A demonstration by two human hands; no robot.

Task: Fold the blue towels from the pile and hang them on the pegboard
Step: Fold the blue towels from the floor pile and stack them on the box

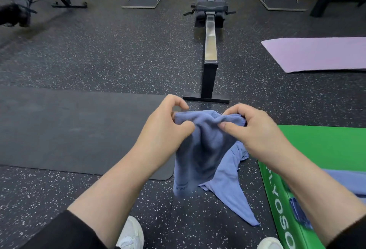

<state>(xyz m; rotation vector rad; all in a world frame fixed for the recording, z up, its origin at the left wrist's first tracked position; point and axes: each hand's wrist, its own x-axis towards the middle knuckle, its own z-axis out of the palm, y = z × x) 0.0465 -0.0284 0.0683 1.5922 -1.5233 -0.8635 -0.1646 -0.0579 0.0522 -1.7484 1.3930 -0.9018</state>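
A blue towel (206, 149) hangs in front of me, bunched along its top edge. My left hand (164, 130) pinches the top edge at its left end, and my right hand (253, 128) pinches it at the right end. The towel's lower part drapes down toward the speckled floor, one corner trailing to the lower right. More blue towel cloth (344, 183) lies on the green box to my right, partly hidden behind my right forearm. No pegboard is in view.
A green padded box (326, 146) stands at my right. A dark mat (79, 130) lies on the floor to the left, a purple mat (316, 55) at far right. A rowing machine (210, 51) runs straight ahead. My white shoes (131, 235) show below.
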